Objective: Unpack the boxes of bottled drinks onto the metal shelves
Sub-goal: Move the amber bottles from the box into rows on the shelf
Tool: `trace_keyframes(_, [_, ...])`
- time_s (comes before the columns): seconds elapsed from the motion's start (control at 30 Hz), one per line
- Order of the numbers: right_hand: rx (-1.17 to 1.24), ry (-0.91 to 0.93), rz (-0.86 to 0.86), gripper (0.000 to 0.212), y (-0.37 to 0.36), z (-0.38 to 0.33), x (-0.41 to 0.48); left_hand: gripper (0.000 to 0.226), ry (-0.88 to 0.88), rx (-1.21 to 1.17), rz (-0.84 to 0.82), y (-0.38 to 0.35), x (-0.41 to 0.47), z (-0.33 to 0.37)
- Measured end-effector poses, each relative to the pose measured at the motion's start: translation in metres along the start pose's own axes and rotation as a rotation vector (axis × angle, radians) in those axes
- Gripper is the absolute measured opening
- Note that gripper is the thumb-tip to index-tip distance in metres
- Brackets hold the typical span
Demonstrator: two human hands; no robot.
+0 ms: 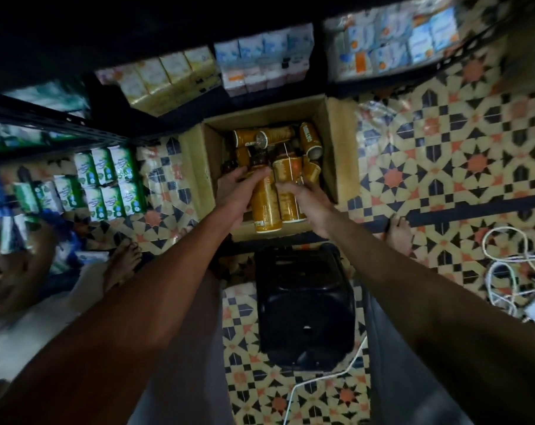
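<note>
An open cardboard box [341,139] stands on the patterned floor against the dark metal shelves [54,125]. Inside lie several orange-labelled drink bottles [278,137], some on their sides. My left hand [240,191] grips one orange bottle [265,210] from its left side. My right hand [306,199] grips a second orange bottle [286,191] from its right side. Both bottles are held side by side above the box's near edge, their bases towards me.
Shelves at the top and left carry packs of cartons [165,76] and green and white packs [113,182]. A black plastic stool [304,305] stands between my legs. White cables [511,271] lie at the right. Another person's foot [123,262] is at the left.
</note>
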State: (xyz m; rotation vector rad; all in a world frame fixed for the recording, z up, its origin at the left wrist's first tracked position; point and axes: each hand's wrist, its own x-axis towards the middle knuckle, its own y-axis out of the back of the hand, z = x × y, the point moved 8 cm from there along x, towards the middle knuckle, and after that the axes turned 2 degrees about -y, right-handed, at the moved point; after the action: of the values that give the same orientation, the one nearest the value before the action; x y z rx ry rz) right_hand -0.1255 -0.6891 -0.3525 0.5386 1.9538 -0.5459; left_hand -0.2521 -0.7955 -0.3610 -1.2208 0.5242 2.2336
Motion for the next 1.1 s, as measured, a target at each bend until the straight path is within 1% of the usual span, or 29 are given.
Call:
trace_keyframes(0.07, [0.016,0.013,0.024,0.050,-0.001,-0.009,-0.034,0.076,-0.009,-0.004,-0.006,0.001,-0.033,0.020])
trace_keyframes(0.1, [0.021,0.022,0.036,0.049,-0.003,-0.015,-0.051,0.074,-0.017,-0.006,-0.009,0.002,-0.048,0.029])
trace_keyframes(0.13, [0.025,0.040,0.036,0.049,-0.006,-0.023,-0.070,0.066,-0.030,-0.005,-0.011,0.002,-0.066,0.039])
trace_keyframes(0.17, [0.025,0.062,0.044,0.054,-0.008,-0.032,-0.087,0.057,-0.046,-0.009,-0.015,0.002,-0.082,0.050])
trace_keyframes(0.2, [0.016,0.077,0.054,0.064,-0.011,-0.039,-0.105,0.050,-0.055,-0.017,-0.017,0.002,-0.100,0.060])
trace_keyframes(0.23, [-0.005,0.098,0.063,0.071,-0.014,-0.048,-0.123,0.046,-0.065,-0.034,-0.011,0.003,-0.119,0.070])
trace_keyframes(0.33, [-0.034,0.142,0.072,0.078,-0.021,-0.074,-0.178,0.045,-0.080,-0.055,0.020,0.003,-0.175,0.098])
trace_keyframes(0.37, [-0.027,0.139,0.084,0.078,-0.023,-0.080,-0.197,0.047,-0.087,-0.073,0.035,0.004,-0.193,0.106])
trace_keyframes(0.43, [-0.006,0.157,0.080,0.063,-0.027,-0.096,-0.233,0.053,-0.088,-0.138,0.026,0.003,-0.226,0.123])
trace_keyframes(0.47, [-0.006,0.176,0.070,0.055,-0.028,-0.102,-0.246,0.054,-0.087,-0.160,0.023,0.002,-0.239,0.130])
trace_keyframes(0.53, [-0.018,0.211,0.070,0.047,-0.029,-0.117,-0.278,0.049,-0.103,-0.186,0.031,0.004,-0.267,0.146])
trace_keyframes(0.6, [-0.039,0.239,0.061,0.048,-0.033,-0.131,-0.312,0.056,-0.137,-0.198,0.032,0.007,-0.294,0.163])
trace_keyframes(0.67, [-0.070,0.256,0.063,0.054,-0.036,-0.144,-0.339,0.065,-0.190,-0.211,0.042,0.009,-0.318,0.182])
trace_keyframes(0.7, [-0.074,0.263,0.060,0.056,-0.037,-0.150,-0.349,0.065,-0.212,-0.221,0.038,0.008,-0.337,0.194])
trace_keyframes(0.73, [-0.091,0.274,0.063,0.057,-0.037,-0.156,-0.360,0.060,-0.231,-0.226,0.032,0.007,-0.355,0.206])
trace_keyframes(0.8, [-0.129,0.321,0.065,0.053,-0.038,-0.172,-0.384,0.041,-0.264,-0.246,0.039,0.007,-0.379,0.222])
trace_keyframes(0.83, [-0.145,0.340,0.071,0.051,-0.036,-0.179,-0.392,0.039,-0.281,-0.245,0.041,0.008,-0.387,0.229])
trace_keyframes(0.87, [-0.157,0.359,0.074,0.051,-0.035,-0.187,-0.400,0.045,-0.300,-0.235,0.033,0.009,-0.393,0.236])
trace_keyframes(0.93, [-0.193,0.403,0.063,0.053,-0.032,-0.201,-0.416,0.064,-0.352,-0.198,0.000,0.009,-0.406,0.252])
trace_keyframes(0.97, [-0.213,0.429,0.058,0.058,-0.031,-0.209,-0.422,0.066,-0.381,-0.180,-0.010,0.009,-0.411,0.260])
trace_keyframes(1.0, [-0.223,0.449,0.061,0.062,-0.030,-0.218,-0.428,0.063,-0.408,-0.174,-0.014,0.011,-0.417,0.270])
trace_keyframes(1.03, [-0.230,0.476,0.062,0.062,-0.030,-0.228,-0.434,0.059,-0.440,-0.177,-0.018,0.013,-0.423,0.281])
trace_keyframes(1.1, [-0.250,0.537,0.054,0.057,-0.031,-0.251,-0.451,0.055,-0.506,-0.172,-0.029,0.015,-0.439,0.306])
